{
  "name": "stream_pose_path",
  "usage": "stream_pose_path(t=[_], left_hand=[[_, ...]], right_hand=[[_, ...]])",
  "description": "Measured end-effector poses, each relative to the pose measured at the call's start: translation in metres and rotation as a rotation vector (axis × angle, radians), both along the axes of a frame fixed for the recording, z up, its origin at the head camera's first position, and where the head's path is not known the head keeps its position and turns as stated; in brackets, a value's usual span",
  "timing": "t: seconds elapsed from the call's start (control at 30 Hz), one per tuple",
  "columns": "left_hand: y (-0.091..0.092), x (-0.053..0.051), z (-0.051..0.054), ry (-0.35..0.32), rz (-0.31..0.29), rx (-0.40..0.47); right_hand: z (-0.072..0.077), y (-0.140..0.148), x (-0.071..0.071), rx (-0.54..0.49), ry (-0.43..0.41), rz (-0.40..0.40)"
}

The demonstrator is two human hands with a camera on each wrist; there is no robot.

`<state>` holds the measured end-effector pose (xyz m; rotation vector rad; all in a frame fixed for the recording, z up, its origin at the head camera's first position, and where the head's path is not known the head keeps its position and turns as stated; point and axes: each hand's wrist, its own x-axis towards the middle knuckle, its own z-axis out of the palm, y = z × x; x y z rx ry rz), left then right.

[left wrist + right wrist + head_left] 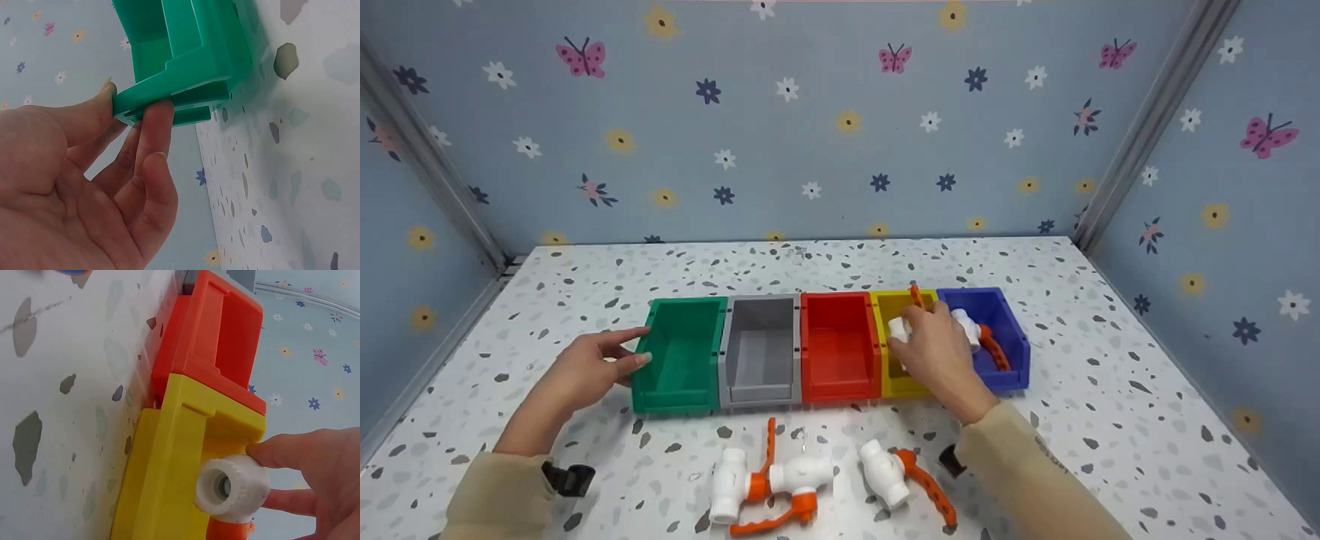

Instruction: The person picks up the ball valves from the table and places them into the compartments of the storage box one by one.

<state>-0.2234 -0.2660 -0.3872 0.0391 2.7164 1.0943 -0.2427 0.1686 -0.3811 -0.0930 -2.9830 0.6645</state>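
My left hand (pixel 592 367) pinches the left side rim of the green bin (pixel 679 399), thumb on one face and fingers on the other, as the left wrist view shows. My right hand (pixel 939 349) reaches into the yellow bin (pixel 901 387) and holds a white ball valve (pixel 239 486) between thumb and fingers. The orange handle (pixel 915 296) of this valve points to the back. Part of the valve is hidden behind the hand. Another white valve (pixel 966 330) with an orange handle lies in the blue bin (pixel 1018 379), just right of my right hand.
A grey bin (pixel 761 394) and a red bin (pixel 840 390) stand in the row between green and yellow. In front, two valves (pixel 727 486) lie touching on the speckled table (pixel 645 480), with another valve (pixel 885 474) to their right. A patterned wall (pixel 810 150) closes the back.
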Motion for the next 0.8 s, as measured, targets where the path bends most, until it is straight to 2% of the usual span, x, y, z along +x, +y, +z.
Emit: stream_pose_path(t=[0.23,0.47,0.63,0.8], left_hand=[[0.000,0.000,0.000,-0.002,0.001,-0.006],[0.001,0.001,0.002,0.001,-0.001,-0.016],[0.001,0.001,0.002,-0.004,0.004,-0.007],[0.002,0.001,0.001,-0.007,0.010,-0.003]], right_hand=[[-0.009,-0.005,0.001,0.022,0.042,-0.011],[-0.019,-0.001,0.003,0.019,0.099,0.035],[-0.023,0.000,0.003,0.093,0.145,0.095],[-0.029,0.000,0.005,0.176,0.180,0.117]])
